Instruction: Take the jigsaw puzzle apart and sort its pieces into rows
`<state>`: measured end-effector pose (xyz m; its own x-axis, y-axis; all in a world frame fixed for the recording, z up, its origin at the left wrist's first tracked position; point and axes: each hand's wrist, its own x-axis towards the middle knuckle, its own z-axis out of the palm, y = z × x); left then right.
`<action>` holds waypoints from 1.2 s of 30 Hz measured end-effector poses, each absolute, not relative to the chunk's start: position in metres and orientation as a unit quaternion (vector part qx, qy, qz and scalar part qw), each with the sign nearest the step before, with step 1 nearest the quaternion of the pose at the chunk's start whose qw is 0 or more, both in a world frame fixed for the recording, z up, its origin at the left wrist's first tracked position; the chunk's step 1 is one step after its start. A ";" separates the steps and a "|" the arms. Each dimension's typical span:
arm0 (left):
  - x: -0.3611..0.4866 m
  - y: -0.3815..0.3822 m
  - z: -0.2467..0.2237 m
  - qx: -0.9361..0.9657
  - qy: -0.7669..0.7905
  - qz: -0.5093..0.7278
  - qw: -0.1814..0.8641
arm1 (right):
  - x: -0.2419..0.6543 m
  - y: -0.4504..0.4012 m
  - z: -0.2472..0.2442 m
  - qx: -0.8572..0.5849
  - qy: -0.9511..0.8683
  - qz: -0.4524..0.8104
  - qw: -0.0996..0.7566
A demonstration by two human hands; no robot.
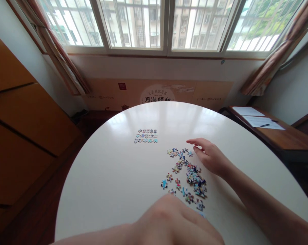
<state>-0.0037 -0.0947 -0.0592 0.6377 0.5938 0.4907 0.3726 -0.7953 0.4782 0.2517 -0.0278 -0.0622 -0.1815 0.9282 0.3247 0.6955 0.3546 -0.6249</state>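
Many loose jigsaw puzzle pieces (193,173) lie in a scattered heap on the white round table (105,177). My right hand (210,154) hovers beside the far right edge of the heap, its fingers stretched forward and thumb apart, with nothing visible between them. Low in the view, my left hand (174,221) is close to the camera and covers the near side of the heap. Its back and knuckles show, but its fingertips are hidden. A light blue piece (202,214) peeks out past its edge. Farther off, three neat rows of pieces (147,136) are laid out.
A wooden side table (291,137) at the right bears papers (262,122) and a pen (265,125). Beyond the round table are a printed panel (103,93) and barred windows (133,23) with curtains (268,71). A wooden cabinet (23,136) stands at left.
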 end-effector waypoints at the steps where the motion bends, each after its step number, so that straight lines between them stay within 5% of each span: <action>1: -0.003 -0.082 -0.053 0.886 0.270 0.341 0.162 | 0.253 -0.027 -0.063 -0.539 -0.753 0.170 0.337; 8: -0.004 -0.020 -0.015 0.843 0.273 0.442 0.142 | 0.261 -0.023 -0.060 -0.503 -0.787 0.170 0.315; 18: -0.001 0.004 -0.039 0.880 0.329 0.316 0.137 | 0.259 -0.031 -0.051 -0.461 -0.834 0.174 0.249; 25: 0.004 -0.004 -0.038 0.907 0.253 0.229 0.248 | 0.259 -0.031 -0.051 -0.472 -0.844 0.159 0.197; 36: 0.006 -0.006 -0.045 0.903 0.314 0.184 0.230 | 0.253 -0.036 -0.049 -0.494 -0.831 0.142 0.214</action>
<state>0.0064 -0.0055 -0.0453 0.7353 0.6514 0.1870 0.4822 -0.6968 0.5310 0.2533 -0.0360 -0.0487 -0.4212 0.8811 0.2151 0.7595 0.4723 -0.4473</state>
